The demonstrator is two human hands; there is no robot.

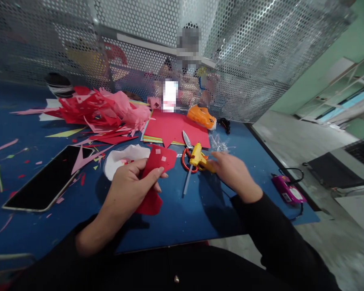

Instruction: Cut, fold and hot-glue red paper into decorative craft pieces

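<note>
My left hand (130,188) is closed on a folded piece of red paper (157,161) with small square cut-outs, held just above the blue table (185,214). My right hand (232,171) grips the handle of a yellow glue gun (197,157) that lies on the table, its glue stick (187,181) pointing toward me. Red-handled scissors (186,151) lie under the glue gun. A white round piece of paper (124,159) lies behind the red paper.
A black phone (48,178) lies at the left. A heap of red and pink paper scraps (100,109) and red sheets (172,127) fill the back. An orange tool (202,116), clear plastic wrap (218,143), a purple device (288,190) near the right edge. A perforated metal screen (230,48) stands behind.
</note>
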